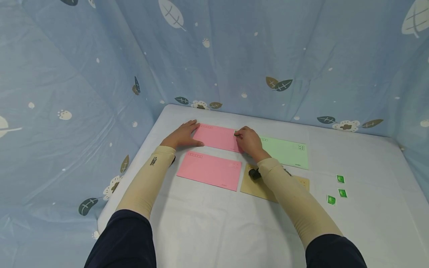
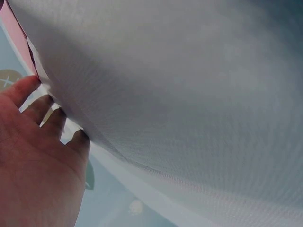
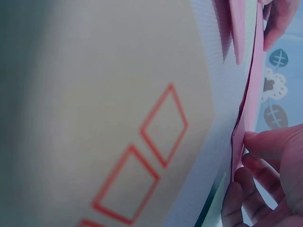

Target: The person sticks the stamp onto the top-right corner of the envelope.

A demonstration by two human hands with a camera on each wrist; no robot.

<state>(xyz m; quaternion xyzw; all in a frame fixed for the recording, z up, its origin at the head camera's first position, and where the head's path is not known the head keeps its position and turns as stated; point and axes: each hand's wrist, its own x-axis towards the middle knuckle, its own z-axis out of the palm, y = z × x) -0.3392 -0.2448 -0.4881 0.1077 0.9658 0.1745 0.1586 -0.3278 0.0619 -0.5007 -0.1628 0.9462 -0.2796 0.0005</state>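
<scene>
My left hand rests at the left edge of the upper pink envelope, fingers and thumb spread around its corner. In the left wrist view, fingertips touch the surface beside the pink paper. My right hand is at that envelope's upper right corner, fingers curled, pinching a small green stamp against or just over the paper. The fingers partly cover this stamp. In the right wrist view the right hand has its fingertips at the pink paper; the stamp is hidden there.
A second pink envelope lies nearer. Right of the upper one is a green envelope; a tan envelope lies partly under the right forearm. Several green stamps, one nearest the front, lie at right on the white table.
</scene>
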